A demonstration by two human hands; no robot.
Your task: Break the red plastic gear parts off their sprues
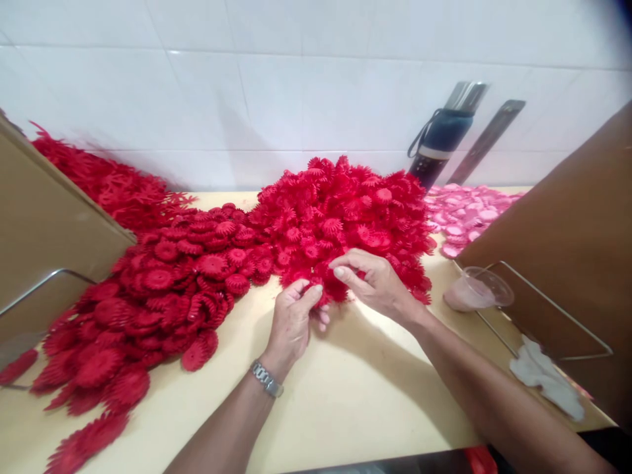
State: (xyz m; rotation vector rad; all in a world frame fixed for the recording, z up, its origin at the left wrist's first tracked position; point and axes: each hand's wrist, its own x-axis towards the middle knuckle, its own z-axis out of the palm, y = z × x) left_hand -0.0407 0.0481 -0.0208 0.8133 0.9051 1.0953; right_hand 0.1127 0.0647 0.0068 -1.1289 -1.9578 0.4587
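Observation:
My left hand [296,315], with a metal watch [265,378] on the wrist, pinches a red petal piece [318,289] between thumb and fingers. Just to its right, my right hand [368,280] has thumb and index finger pressed together; whatever lies between them is too small to tell. Behind both hands rises a heap of red frilled flower pieces [340,210]. To the left spreads a pile of flatter, darker red scalloped discs [162,283].
Pink discs [474,210] lie at the back right, near a dark blue flask [439,141]. A plastic cup [476,289] and white tissue [546,375] are at right. Brown panels [54,217] flank the table [345,401]. More red cutouts [113,184] lie back left.

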